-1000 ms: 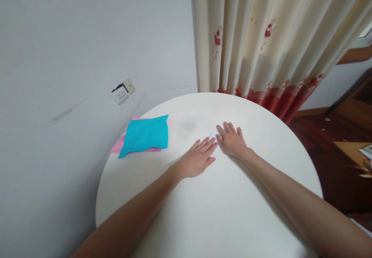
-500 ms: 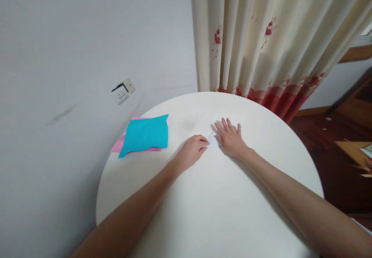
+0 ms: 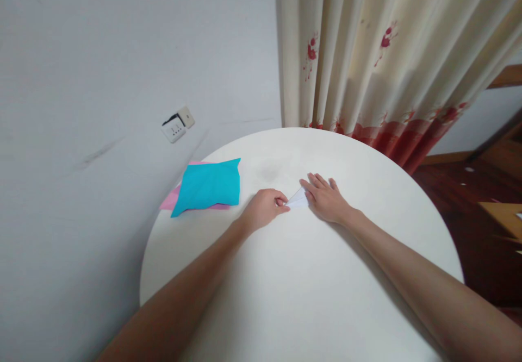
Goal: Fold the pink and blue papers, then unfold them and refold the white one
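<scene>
White paper (image 3: 297, 200), folded small, lay mid-worktop (image 3: 310, 297) between my hands: my left hand (image 3: 264, 208) pinched its near corner while my right hand (image 3: 326, 199) lay spread flat on its far part. I judged that a clean crease wanted the flat hand steady and the pinch drawn along the edge. Blue paper (image 3: 209, 186) sat well apart, on a pink sheet (image 3: 169, 202).

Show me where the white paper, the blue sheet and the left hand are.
white paper (image 3: 297, 200), head view, middle of its visible flap
blue sheet (image 3: 210, 186), head view, its centre
left hand (image 3: 263, 210), head view, back of the hand
</scene>
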`<action>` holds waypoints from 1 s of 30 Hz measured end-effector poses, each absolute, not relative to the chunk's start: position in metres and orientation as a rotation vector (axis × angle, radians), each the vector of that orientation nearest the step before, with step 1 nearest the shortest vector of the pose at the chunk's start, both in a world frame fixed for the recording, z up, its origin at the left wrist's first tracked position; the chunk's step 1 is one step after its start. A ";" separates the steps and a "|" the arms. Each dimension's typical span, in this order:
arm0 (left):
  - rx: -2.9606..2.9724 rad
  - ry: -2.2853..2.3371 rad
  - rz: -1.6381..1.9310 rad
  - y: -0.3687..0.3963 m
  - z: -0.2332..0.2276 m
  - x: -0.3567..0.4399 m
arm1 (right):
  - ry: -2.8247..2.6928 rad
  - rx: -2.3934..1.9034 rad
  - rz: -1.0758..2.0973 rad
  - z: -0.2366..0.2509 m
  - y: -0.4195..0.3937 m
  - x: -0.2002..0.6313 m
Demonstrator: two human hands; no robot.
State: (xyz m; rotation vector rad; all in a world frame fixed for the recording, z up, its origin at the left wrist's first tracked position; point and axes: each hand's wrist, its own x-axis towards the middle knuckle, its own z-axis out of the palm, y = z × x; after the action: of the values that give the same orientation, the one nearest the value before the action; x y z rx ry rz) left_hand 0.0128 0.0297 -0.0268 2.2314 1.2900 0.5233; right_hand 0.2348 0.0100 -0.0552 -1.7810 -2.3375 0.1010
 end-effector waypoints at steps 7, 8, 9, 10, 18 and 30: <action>2.406 1.164 0.461 0.030 -0.023 0.014 | -2.333 -1.796 0.130 -0.054 0.008 0.234; 2.407 1.142 0.465 0.031 -0.024 0.012 | -2.331 -1.795 0.135 -0.054 0.008 0.233; 2.401 1.134 0.470 0.034 -0.024 0.010 | -2.329 -1.794 0.138 -0.054 0.008 0.233; 2.396 1.147 0.473 0.036 -0.025 0.007 | -2.326 -1.793 0.141 -0.053 0.008 0.233; 2.284 1.195 0.450 0.038 -0.022 0.003 | -2.309 -1.785 0.166 -0.052 0.007 0.232; 2.374 1.386 0.529 0.036 -0.022 0.003 | -2.374 -1.586 0.253 -0.028 0.002 0.239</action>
State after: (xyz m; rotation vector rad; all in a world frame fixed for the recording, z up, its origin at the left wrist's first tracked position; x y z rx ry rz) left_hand 0.0028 0.0360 -0.0215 2.3741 1.3860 0.5292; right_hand 0.2395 0.0020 -0.0278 -1.5858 -2.3736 0.2528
